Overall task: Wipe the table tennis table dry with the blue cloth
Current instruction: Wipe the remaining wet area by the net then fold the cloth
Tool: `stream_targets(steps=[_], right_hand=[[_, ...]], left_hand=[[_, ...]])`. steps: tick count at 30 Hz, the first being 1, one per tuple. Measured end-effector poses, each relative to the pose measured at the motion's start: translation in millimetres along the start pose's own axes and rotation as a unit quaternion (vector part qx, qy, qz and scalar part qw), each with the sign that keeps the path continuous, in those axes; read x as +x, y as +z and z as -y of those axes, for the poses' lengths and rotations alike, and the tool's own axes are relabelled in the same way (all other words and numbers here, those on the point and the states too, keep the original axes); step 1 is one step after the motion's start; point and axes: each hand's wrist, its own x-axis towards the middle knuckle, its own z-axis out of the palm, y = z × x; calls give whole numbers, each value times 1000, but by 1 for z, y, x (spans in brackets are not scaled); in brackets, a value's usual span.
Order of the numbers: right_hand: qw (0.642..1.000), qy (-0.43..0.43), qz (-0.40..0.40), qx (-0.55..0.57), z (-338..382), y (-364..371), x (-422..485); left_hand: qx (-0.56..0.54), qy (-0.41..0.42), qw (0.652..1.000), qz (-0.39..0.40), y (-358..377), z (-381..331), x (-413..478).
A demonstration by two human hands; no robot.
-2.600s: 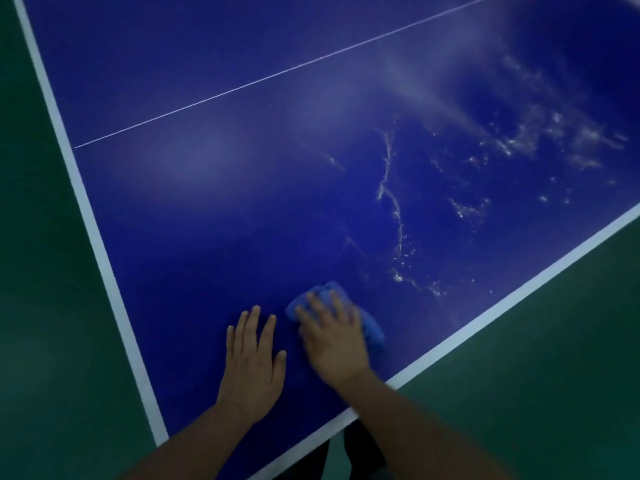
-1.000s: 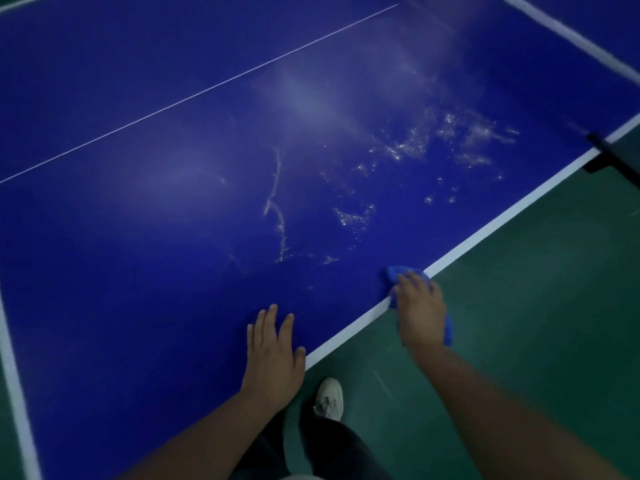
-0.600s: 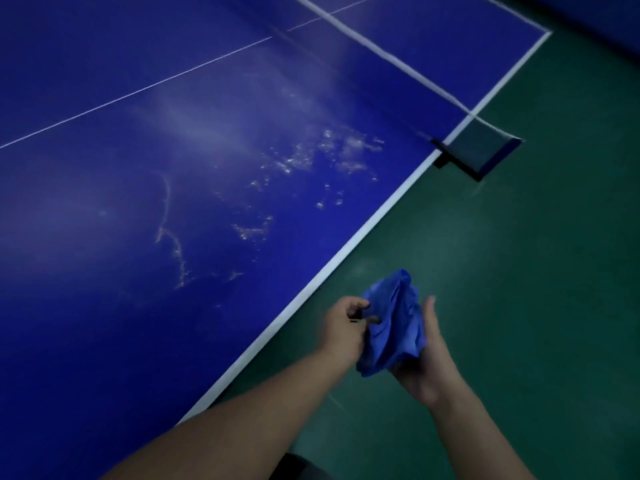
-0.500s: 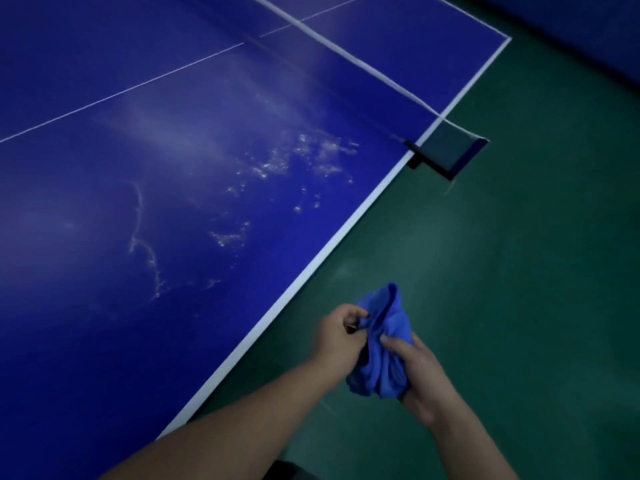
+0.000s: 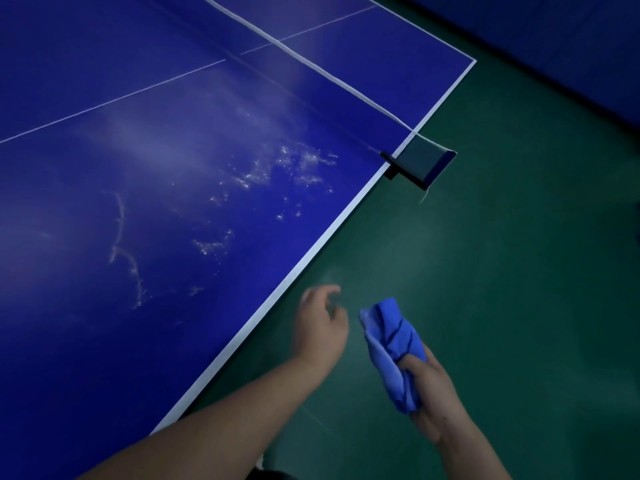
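The blue table tennis table [image 5: 104, 341] fills the left and top of the head view. Water drops and streaks [image 5: 263, 174] glisten on it short of the net. A bunched blue cloth [image 5: 391, 341] is off the table, above the green floor, and my right hand [image 5: 433, 393] grips its lower end. My left hand [image 5: 320, 323] hovers just left of the cloth with loosely curled fingers, holding nothing and apart from the cloth. Both hands are to the right of the table's white side line.
The net [image 5: 311, 67] runs across the table at the top, and its black clamp post [image 5: 419, 161] sticks out over the right edge. Green floor [image 5: 502, 271] lies to the right. A dark blue barrier [image 5: 571, 46] stands at the far right.
The cloth left the table edge and both hands took it over the floor. Since half a second ago my left hand has let go and moved left; my right hand keeps the cloth.
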Motion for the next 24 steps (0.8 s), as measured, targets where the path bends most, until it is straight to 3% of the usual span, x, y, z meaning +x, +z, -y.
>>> stream_targets(steps=[2,4,5,6,8,10,13,16,18,20,22,24], right_hand=[[1000,20,-5,19,3,-1,2],[998,56,-4,36,7,2,4],[996,70,-3,55,8,2,7],[995,75,-7,71,8,0,8],[994,74,-49,65,8,-7,8],[993,50,-90,58,6,-20,13],[996,25,-68,48,-2,-22,17],[998,5,15,54,-1,-4,10],[999,-13,41,31,0,4,7],[999,-40,22,1,-4,-1,7],[996,-73,-34,-47,-3,-8,9],[989,-103,-59,-92,-1,-10,13]], left_hand=[[18,169,985,-26,-6,-15,-3],[100,361,923,90,0,-13,-7],[196,362,890,197,5,-4,-5],[306,277,860,299,9,10,-3],[425,64,834,347,8,36,4],[396,37,877,272,8,39,9],[296,164,922,188,18,17,-6],[220,250,915,227,33,12,-28],[237,216,890,323,38,22,-33],[314,160,874,335,35,29,-28],[320,112,907,250,27,25,-16],[228,154,952,137,26,15,-11]])
